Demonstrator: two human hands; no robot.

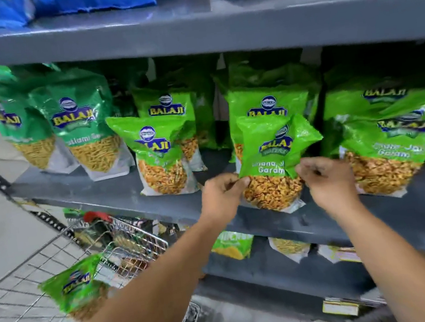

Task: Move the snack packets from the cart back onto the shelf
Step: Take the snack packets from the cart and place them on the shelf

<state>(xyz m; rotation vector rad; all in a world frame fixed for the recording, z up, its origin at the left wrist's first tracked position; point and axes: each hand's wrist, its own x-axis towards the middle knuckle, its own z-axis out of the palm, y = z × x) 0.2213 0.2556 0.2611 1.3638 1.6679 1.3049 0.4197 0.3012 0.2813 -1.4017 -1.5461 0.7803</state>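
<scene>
**One packet going up, one left in the cart**

At the far left, the wire cart (62, 255) held one green packet (77, 287) leaning inside it, not yet moved. We could not tell whether more lay under it.

Further right, our left hand (221, 196) pinched the left edge of a second green packet (271, 168), fingers closed on the film. Our right hand (324, 181) was closed on the opposite edge in the same way. Between them the packet stood upright on the front of the grey shelf (116, 187), just ahead of another packet of the same kind, with a slumped one (386, 151) close on its right.

We judged the placing nearly done, and the risk lay in letting go. The packet sat near the shelf lip with its top crumpled and bent, so it could tip forward and slide off once released. Pushing it back too hard could knock over the row behind, and the leaning neighbour might sag into it.
</scene>
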